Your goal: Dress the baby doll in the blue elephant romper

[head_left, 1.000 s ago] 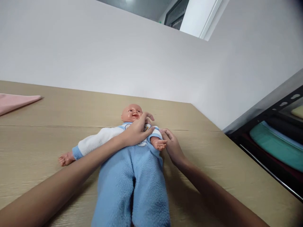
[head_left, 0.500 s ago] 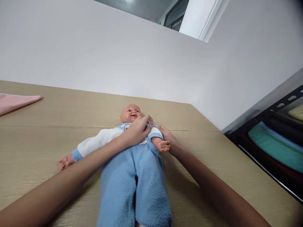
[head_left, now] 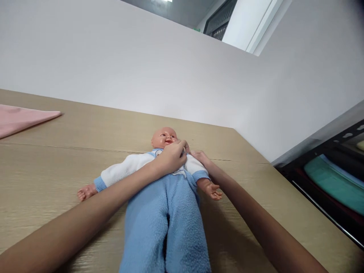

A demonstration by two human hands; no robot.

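Observation:
A baby doll (head_left: 162, 137) lies face up on the wooden table, head toward the wall. It wears a fleece romper (head_left: 150, 220), light blue on the legs and white on the sleeves. My left hand (head_left: 173, 155) reaches across the doll's chest, fingers bent and gripping the romper near the collar at the shoulder on the right. My right hand (head_left: 201, 156) is at that same shoulder, fingers closed on the romper's cloth from the outer side; the fingertips are partly hidden. The doll's arm on that side hangs outward, its palm out of the cuff. The other arm stretches left beneath my forearm.
A folded pink cloth (head_left: 25, 118) lies at the table's left. Behind the table (head_left: 71, 167) rises a white wall (head_left: 127, 68) with an opening above. At right stands a black rack (head_left: 298, 178) holding green and other folded fabrics.
The doll's arm on the right has come further out of the chest area, and its sleeve now lies longer along it. Both hands stay at the shoulder. The camera view has shifted slightly.

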